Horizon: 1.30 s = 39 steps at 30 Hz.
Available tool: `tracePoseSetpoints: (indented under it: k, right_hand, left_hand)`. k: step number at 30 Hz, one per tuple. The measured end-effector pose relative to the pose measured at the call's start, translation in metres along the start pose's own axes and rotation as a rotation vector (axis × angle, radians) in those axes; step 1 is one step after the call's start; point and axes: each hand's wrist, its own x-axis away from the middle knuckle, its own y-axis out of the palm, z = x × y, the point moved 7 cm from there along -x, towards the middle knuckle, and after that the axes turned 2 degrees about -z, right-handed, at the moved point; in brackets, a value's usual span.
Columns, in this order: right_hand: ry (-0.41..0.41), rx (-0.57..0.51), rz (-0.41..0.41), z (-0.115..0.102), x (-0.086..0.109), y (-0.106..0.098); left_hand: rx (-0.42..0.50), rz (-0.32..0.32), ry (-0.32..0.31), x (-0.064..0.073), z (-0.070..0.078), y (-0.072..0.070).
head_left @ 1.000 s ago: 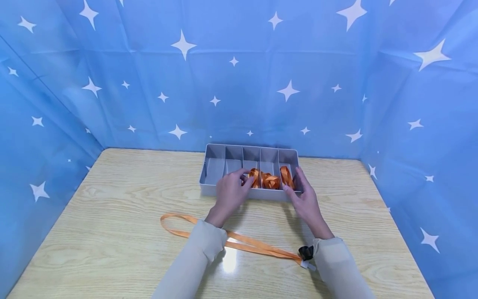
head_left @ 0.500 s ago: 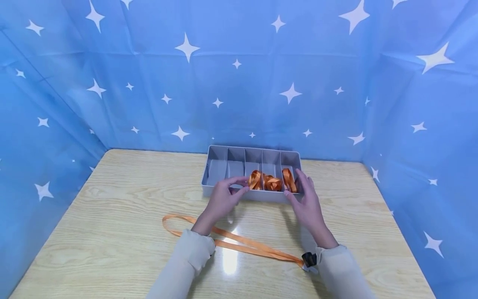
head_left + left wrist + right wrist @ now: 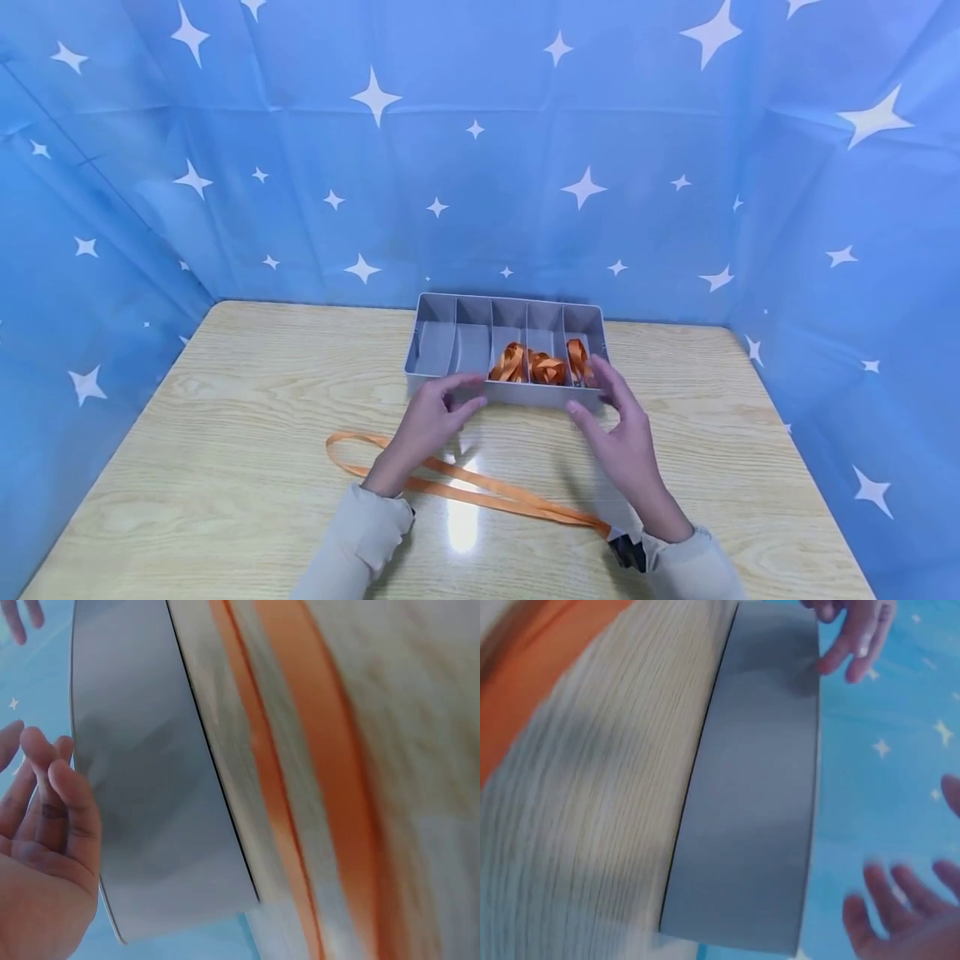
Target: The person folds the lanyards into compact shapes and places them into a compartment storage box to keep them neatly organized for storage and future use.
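A grey divided box (image 3: 431, 342) stands at the back of the table. Its three right-hand compartments each hold a bundled orange ribbon: one ribbon bundle (image 3: 510, 363), a middle bundle (image 3: 547, 368) and a right bundle (image 3: 577, 358). My left hand (image 3: 432, 417) hovers in front of the box's front wall, fingers loosely bent, holding nothing. Near the box's right front corner is my right hand (image 3: 626, 442), thumb and fingers spread apart with nothing between them. A long orange lanyard (image 3: 517, 500) lies looped on the table beneath my forearms; its right end has a pale piece, partly hidden.
The light wooden table (image 3: 225, 433) reaches back to a blue star-patterned curtain (image 3: 480, 167), which also hangs at both sides. The box's two left compartments show bare bottoms. A black band (image 3: 628, 552) sits at my right cuff.
My left hand has let go of the leftmost ribbon bundle and drawn back toward me, to the left. My right hand has pulled back from the box's right end. The bundles stay in their compartments.
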Motion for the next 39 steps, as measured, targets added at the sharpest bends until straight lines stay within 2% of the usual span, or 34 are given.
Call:
tracePoseSetpoints:
  k: [5,8,11,15,19,26,30,34,39]
  right_hand:
    - [-0.04,-0.043,-0.152,-0.008,0.01,0.016]
    - [0.003,-0.033,-0.267,-0.006,0.016,0.028]
    - [0.058,-0.04,-0.348,-0.002,0.022,0.038]
    - [0.108,-0.049,-0.403,0.002,0.027,0.048]
    - [0.126,-0.086,-0.469,0.004,0.032,0.057]
    - [0.183,-0.15,-0.603,0.012,0.043,0.071]
    - [0.22,-0.165,-0.652,0.015,0.048,0.076]
    - [0.222,-0.175,-0.685,0.017,0.052,0.08]
    - [0.194,-0.101,-0.724,0.02,0.056,0.083]
  left_hand:
    - [-0.012,-0.103,-0.068,0.005,-0.007,0.004]
    - [-0.025,-0.167,-0.096,0.008,-0.012,0.006]
    - [-0.037,-0.203,-0.102,0.01,-0.016,0.007]
    - [-0.034,-0.227,-0.099,0.013,-0.02,0.006]
    - [-0.006,-0.266,-0.103,0.016,-0.023,0.006]
    - [0.038,-0.4,-0.14,0.024,-0.029,0.011]
    - [0.07,-0.466,-0.166,0.028,-0.032,0.013]
    - [0.091,-0.522,-0.181,0.033,-0.035,0.014]
    - [0.085,-0.555,-0.185,0.036,-0.035,0.015]
